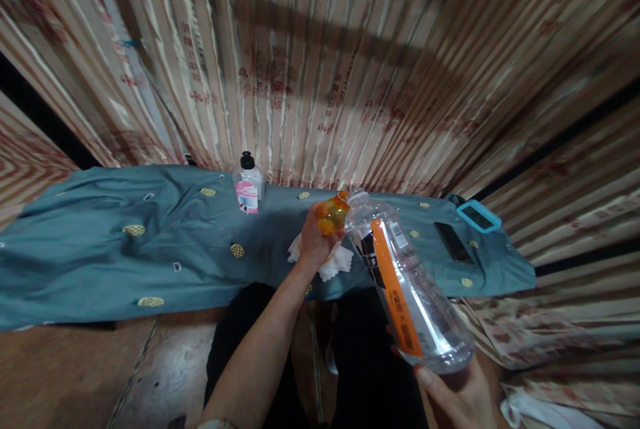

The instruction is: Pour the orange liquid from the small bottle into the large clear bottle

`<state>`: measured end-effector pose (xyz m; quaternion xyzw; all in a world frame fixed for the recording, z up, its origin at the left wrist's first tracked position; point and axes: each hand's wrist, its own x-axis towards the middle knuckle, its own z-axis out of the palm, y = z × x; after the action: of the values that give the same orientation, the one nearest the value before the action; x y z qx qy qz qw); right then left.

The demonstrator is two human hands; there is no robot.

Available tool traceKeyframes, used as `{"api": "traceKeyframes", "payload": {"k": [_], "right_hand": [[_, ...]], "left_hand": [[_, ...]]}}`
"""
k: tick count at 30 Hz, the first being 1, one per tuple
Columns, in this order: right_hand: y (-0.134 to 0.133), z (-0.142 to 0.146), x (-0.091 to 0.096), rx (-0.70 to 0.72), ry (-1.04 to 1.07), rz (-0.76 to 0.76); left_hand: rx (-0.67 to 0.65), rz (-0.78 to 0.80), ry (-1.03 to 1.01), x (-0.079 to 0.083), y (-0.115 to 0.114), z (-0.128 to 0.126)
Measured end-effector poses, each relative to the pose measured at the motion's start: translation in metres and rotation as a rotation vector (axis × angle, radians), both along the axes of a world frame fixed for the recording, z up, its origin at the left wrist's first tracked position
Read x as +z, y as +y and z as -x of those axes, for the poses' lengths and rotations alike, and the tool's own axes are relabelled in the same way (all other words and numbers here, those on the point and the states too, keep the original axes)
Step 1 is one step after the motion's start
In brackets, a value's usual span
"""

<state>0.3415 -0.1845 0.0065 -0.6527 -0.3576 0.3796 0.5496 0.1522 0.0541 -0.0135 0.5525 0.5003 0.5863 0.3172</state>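
Left hand (pixel 315 237) partly hides an amber bottle (pixel 335 211) perhaps touching a clear bottle (pixel 411 289).

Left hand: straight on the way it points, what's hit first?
Likely the clear bottle, at its neck, met by the orange bottle that the left hand holds; the mouths look close together. Depth is unclear, so they may touch.

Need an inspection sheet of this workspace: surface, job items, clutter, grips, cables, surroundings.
Surface: teal patterned cloth, wrinkled.
Job items: amber bottle and large clear bottle, both tilted, mouths close together; contact unclear.
Clutter: white tissue mid-cloth; black-capped bottle upright at left; dark phone and blue-framed device at right.
Grips: left grip closed on amber bottle; right grip holding clear bottle's lower end.
Cables: nothing seen.
Surroundings: pleated curtain behind; floor below.
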Motion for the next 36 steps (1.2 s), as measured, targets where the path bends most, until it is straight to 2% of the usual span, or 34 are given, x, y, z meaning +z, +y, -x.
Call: {"api": "traceKeyframes", "payload": {"k": [9, 14, 16, 19, 24, 28, 33, 36], "right_hand": [[0.0, -0.013, -0.008, 0.034, 0.009, 0.052], [0.0, -0.009, -0.009, 0.015, 0.006, 0.064], [0.001, -0.001, -0.006, 0.003, 0.0, 0.061], [0.004, 0.014, 0.004, -0.097, -0.045, 0.008], [0.007, 0.028, 0.019, -0.095, -0.017, 0.024], [0.008, 0.021, 0.018, -0.076, -0.058, -0.002], [0.009, -0.003, 0.005, 0.027, -0.092, 0.023], [0.008, -0.006, 0.003, -0.001, -0.149, 0.041]], "left_hand": [[-0.023, -0.002, -0.004, -0.001, 0.0, 0.002], [-0.023, -0.027, 0.001, -0.003, 0.0, 0.001], [-0.018, -0.039, -0.002, -0.005, 0.001, 0.001], [-0.003, -0.035, -0.002, -0.005, 0.002, 0.0], [-0.01, -0.041, 0.01, -0.005, 0.003, 0.002], [-0.009, -0.045, 0.005, -0.004, 0.002, 0.003], [-0.015, -0.03, -0.026, -0.002, 0.001, 0.003], [-0.012, -0.021, -0.024, -0.002, 0.001, 0.003]]}}
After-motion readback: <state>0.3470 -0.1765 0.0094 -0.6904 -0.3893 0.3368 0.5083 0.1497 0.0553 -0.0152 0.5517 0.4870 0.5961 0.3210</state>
